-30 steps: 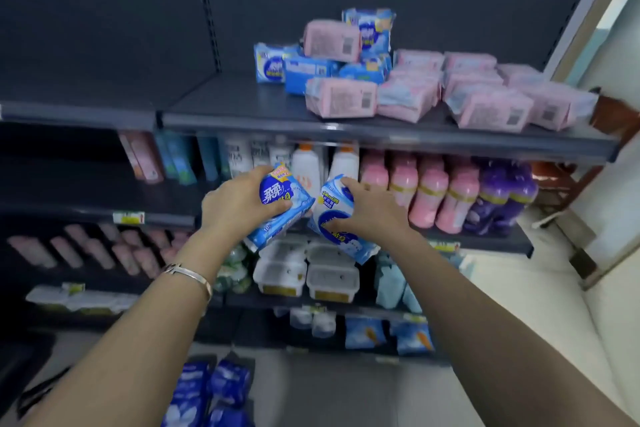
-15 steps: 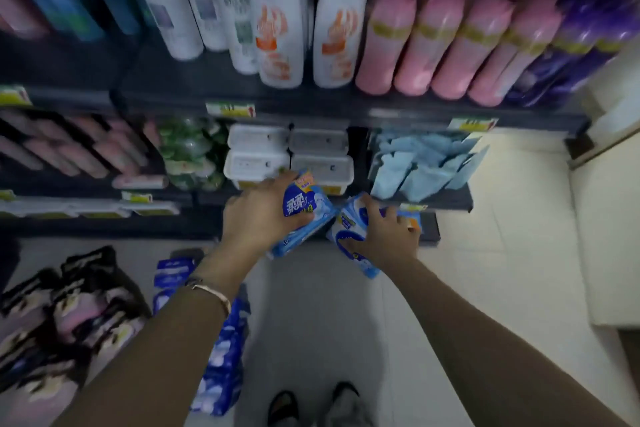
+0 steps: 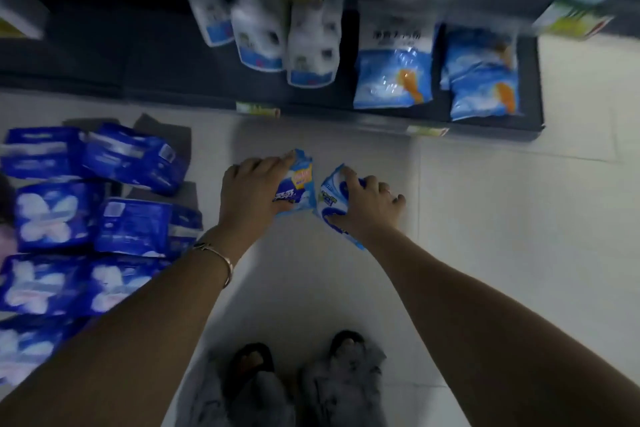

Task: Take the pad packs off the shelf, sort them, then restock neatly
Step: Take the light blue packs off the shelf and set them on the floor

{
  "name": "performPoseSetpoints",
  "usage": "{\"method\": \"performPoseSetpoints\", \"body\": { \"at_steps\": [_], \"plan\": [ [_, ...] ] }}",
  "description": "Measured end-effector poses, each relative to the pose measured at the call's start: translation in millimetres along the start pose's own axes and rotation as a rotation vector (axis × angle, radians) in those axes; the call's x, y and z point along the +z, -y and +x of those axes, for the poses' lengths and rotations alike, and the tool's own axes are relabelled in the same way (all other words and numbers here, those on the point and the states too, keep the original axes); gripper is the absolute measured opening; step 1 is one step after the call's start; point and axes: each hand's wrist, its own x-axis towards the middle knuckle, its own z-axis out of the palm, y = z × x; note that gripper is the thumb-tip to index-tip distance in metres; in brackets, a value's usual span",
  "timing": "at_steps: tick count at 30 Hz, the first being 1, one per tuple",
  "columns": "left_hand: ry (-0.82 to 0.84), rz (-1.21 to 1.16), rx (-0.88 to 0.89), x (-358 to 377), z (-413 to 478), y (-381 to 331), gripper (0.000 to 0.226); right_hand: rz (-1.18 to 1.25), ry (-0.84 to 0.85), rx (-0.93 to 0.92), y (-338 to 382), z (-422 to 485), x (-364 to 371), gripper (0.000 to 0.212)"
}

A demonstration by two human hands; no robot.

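My left hand (image 3: 251, 189) grips a light blue pad pack (image 3: 298, 184) with a yellow patch. My right hand (image 3: 367, 206) grips a second blue-and-white pad pack (image 3: 330, 199) beside it. Both packs are held low over the pale floor tiles, almost touching each other. To the left on the floor lies a pile of several dark blue pad packs (image 3: 104, 218), some on a grey mat. The top shelf with the remaining packs is out of view.
The dark bottom shelf (image 3: 156, 55) runs across the top, with white pouches (image 3: 287, 42) and blue bags (image 3: 394, 76) on it. My feet in dark slippers (image 3: 298, 371) stand at the bottom. Pale floor tiles (image 3: 502, 218) stretch to the right.
Both hands have come down from mid-shelf height to just above the floor, each still holding its pack. My view has tilted down from the shelves to the floor.
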Motion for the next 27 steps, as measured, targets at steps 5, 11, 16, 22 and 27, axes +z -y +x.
{"method": "performPoseSetpoints", "body": {
  "at_steps": [5, 11, 16, 22, 27],
  "plan": [
    [-0.192, 0.110, 0.117, 119.2, 37.5, 40.0, 0.072, -0.045, -0.148, -0.052, 2.4, 72.4, 85.2, 0.085],
    [0.136, 0.109, 0.036, 176.1, 38.6, 42.9, 0.073, -0.028, 0.030, -0.089, 7.5, 99.7, 126.0, 0.087],
    [0.260, 0.064, -0.003, 136.6, 37.1, 36.8, 0.065, -0.014, 0.093, -0.043, 13.0, 86.6, 89.5, 0.073],
    [0.226, -0.230, -0.150, 36.7, 5.6, 7.7, 0.031, 0.104, 0.056, -0.080, 24.2, 20.6, 18.4, 0.042],
    [0.176, -0.233, -0.132, -82.6, -25.7, -19.4, 0.022, 0.105, 0.010, -0.137, 30.9, -50.6, -75.5, 0.029]
  ]
}}
